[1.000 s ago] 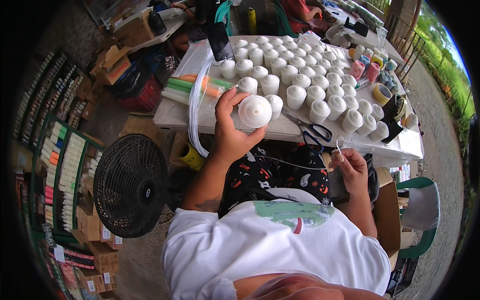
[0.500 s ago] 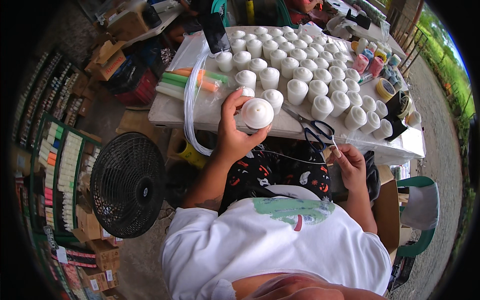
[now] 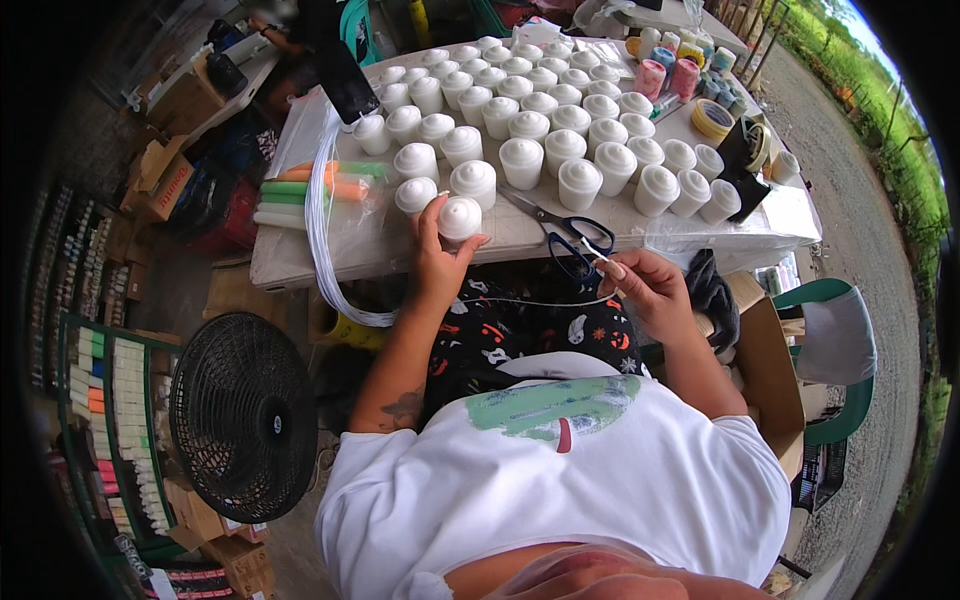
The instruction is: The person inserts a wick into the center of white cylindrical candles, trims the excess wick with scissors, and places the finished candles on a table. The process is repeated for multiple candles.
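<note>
My left hand holds a white, cup-shaped candle with a stepped, domed top, at the table's near edge. Its fingers curl round the candle's side. My right hand pinches a slim white piece that looks like the end of a wick. A thin pale strand runs between the two hands, below the table edge. Scissors with dark blue handles lie just beyond the right fingertips. Rows of similar white candles stand upright over the table. A looped bundle of white wick strands hangs off the left side.
Green, orange and white sticks lie in plastic at the table's left. A phone stands behind them. Tape rolls and coloured spools sit at the right. A black fan stands at my left, a cardboard box at my right.
My left hand has brought the candle lower and toward the standing candles at the table edge. My right hand still pinches the white piece, now nearer the scissors' handles. The whole view has shifted.
</note>
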